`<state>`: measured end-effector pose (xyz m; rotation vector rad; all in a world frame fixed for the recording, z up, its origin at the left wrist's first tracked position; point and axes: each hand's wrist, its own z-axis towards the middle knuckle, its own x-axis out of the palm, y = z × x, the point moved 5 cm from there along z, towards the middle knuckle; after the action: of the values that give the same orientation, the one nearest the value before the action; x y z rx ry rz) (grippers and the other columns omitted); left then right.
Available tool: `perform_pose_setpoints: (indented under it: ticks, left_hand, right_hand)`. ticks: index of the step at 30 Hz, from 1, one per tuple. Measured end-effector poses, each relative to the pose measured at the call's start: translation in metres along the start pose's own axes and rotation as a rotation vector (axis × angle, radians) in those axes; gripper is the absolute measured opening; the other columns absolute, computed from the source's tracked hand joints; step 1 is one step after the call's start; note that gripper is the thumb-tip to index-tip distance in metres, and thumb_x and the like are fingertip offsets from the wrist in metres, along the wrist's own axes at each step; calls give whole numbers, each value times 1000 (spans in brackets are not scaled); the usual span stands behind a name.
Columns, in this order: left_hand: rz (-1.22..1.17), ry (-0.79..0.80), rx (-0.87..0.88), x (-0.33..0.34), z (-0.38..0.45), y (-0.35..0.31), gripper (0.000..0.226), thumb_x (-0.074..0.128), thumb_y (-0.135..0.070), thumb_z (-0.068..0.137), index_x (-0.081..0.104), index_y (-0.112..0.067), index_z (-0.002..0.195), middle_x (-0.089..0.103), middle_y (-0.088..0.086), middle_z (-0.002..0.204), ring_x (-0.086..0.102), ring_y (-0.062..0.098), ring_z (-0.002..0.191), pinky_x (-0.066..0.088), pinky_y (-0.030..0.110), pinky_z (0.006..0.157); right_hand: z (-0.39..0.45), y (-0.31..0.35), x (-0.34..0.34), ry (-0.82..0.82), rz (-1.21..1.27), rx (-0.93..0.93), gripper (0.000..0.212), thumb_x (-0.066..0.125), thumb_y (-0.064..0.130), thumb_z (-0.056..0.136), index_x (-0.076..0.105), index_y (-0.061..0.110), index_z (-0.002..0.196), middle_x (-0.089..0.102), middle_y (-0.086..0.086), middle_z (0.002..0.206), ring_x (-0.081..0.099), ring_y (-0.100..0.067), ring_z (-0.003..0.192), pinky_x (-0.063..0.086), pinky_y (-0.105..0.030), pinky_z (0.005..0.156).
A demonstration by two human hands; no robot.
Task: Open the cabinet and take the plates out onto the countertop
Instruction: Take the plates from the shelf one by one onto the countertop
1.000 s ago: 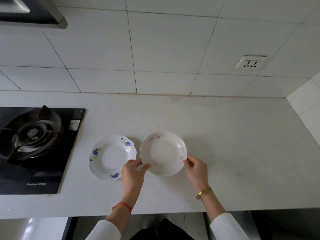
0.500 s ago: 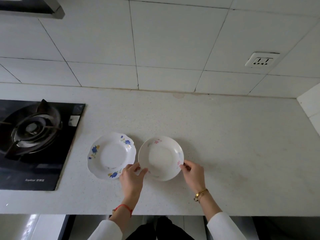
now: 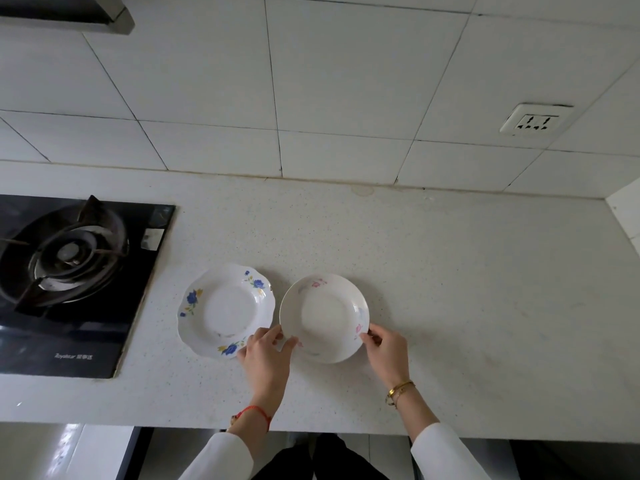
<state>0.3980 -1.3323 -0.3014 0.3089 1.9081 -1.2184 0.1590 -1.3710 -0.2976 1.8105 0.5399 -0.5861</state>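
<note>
Countertop [image 3: 450,289]: two plates side by side, close, whether their rims touch I cannot tell. Blue-flowered plate [image 3: 227,310] sits nearer the stove [image 3: 69,271]. Pink-flowered plate [image 3: 323,317] lies between my hands: left hand [image 3: 268,355] pinches its near-left rim, right hand [image 3: 386,351] its near-right rim. It looks set down; release next, I judge.

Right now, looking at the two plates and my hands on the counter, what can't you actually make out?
- Cabinet: head view, out of sight below the countertop edge.
- Blue-flowered plate: near rim hidden by left hand.
- Pink-flowered plate: whether it is fully set down or just lifted; both hands, right hand too, cover its rim.
- Stove: cut off by left edge.
</note>
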Motion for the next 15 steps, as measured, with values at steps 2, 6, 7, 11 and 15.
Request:
perform_pose_setpoints:
  ticks: [2,6,7,11,15]
  left_hand:
    - [1,-4,4,1,0,1,21,79,-33,75,75,-22,92,57,-10,82,47,15,81,25,32,81]
    - [21,16,30,2,-1,3,24,75,-36,79,74,-23,99,62,-7,87,49,16,84,26,32,82]
    - [39,26,42,2,-1,3,25,74,-36,81,73,-23,101,63,-5,90,51,18,86,28,32,83]
    - [117,19,134,-7,1,1,24,69,-33,86,71,-20,106,65,-1,94,58,23,89,33,34,83]
    - [178,-43,257,-24,5,-8,31,71,-26,85,69,-15,114,67,5,101,60,28,95,41,44,88]
  right_hand:
    - [1,0,0,-7,-12,-3,10,67,17,88,75,12,93,75,-2,78,67,-15,70,58,-30,66]
    - [-1,-1,1,0,-17,-9,12,65,20,90,73,12,94,74,-2,79,68,-17,73,58,-30,65]
    - [-1,-1,1,11,-29,-12,12,64,21,91,72,13,95,73,0,79,67,-17,74,57,-27,63]
    - [-2,1,0,67,-179,-47,25,56,31,95,65,16,113,70,0,99,63,-20,97,54,-27,75]
    - [-3,9,-9,14,-366,-95,52,50,40,97,47,9,138,58,-7,134,46,-26,127,42,-37,103]
